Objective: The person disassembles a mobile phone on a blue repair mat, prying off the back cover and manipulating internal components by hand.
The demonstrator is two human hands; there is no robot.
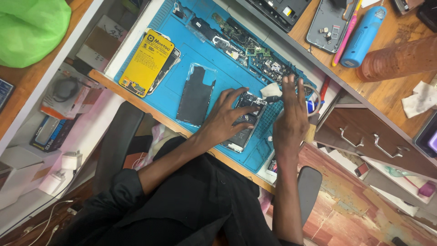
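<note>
My left hand (226,114) lies spread over the opened phone (243,122), fingers splayed and pressing it flat against the blue mat (182,77) on the counter (387,86). The phone sits near the mat's front edge, its back off and its insides showing. My right hand (290,116) stands upright just beside the phone, fingers pressed together and pinching a thin dark tool (272,98) whose tip points toward the phone's top end. A white cloth (272,89) lies on the mat just beyond that tip. To the left of my left hand a black back cover (195,95) in a clear sleeve rests on the mat, and farther left a yellow battery (145,61) lies on another phone. Circuit boards (246,45) are scattered along the mat's far side. A blue cylinder (364,36) lies on the wooden counter, well apart.
</note>
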